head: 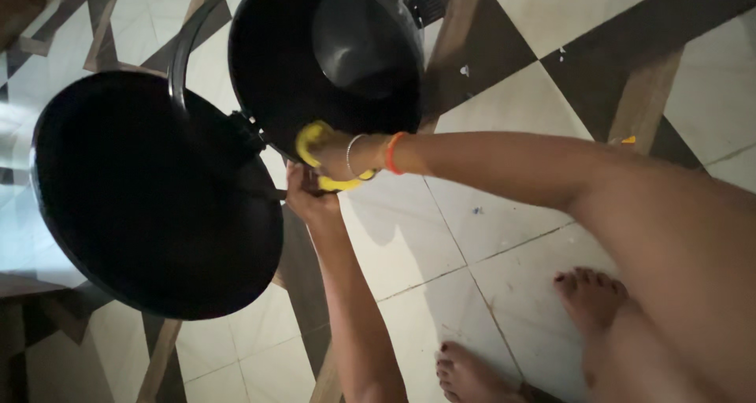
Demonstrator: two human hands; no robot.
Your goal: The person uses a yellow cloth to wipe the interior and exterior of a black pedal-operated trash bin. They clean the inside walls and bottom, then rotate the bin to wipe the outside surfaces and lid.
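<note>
Your right hand [335, 155] presses yellow sponge [315, 139] on black pot [315, 64] rim, fingers curled around sponge. Your left hand [309, 198] grips pot below, fingers closed. Lid [150, 190] beside pot, above tiled floor [504, 111].

Scene dimly lit overall; brightest light is seen at the left edge, washed over the floor tiles [20, 127]. Black bin [331, 64] and its lid [150, 190] are rendered as near-featureless dark masses. Soft shadows are cast on the floor. Slight motion blur is noted throughout.
</note>
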